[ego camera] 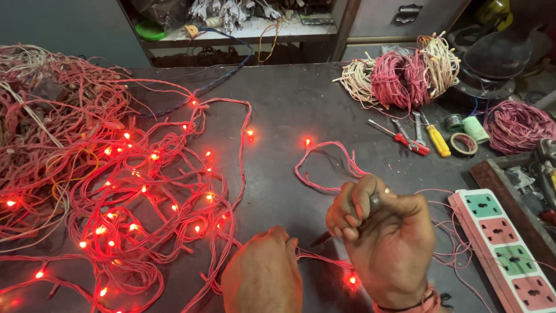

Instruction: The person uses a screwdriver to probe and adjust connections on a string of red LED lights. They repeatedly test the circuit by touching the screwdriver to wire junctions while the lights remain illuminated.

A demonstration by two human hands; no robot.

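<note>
My right hand (385, 232) is closed in a fist around a dark-handled tool whose pointed tip (320, 237) sticks out to the left. My left hand (263, 272) pinches the thin pink wire (315, 257) of a string of glowing red lights (139, 203), close to the tool's tip. A lit bulb (351, 280) glows just below my right hand. The wire loops away across the dark table (289, 104) to another lit bulb (307, 141).
A big tangle of lit and unlit pink light strings (52, 133) covers the left. Wire bundles (402, 75) lie at the back right, with pliers (408, 139), a yellow screwdriver (438, 141) and tape rolls (464, 143). A pink power strip (504, 243) sits at the right.
</note>
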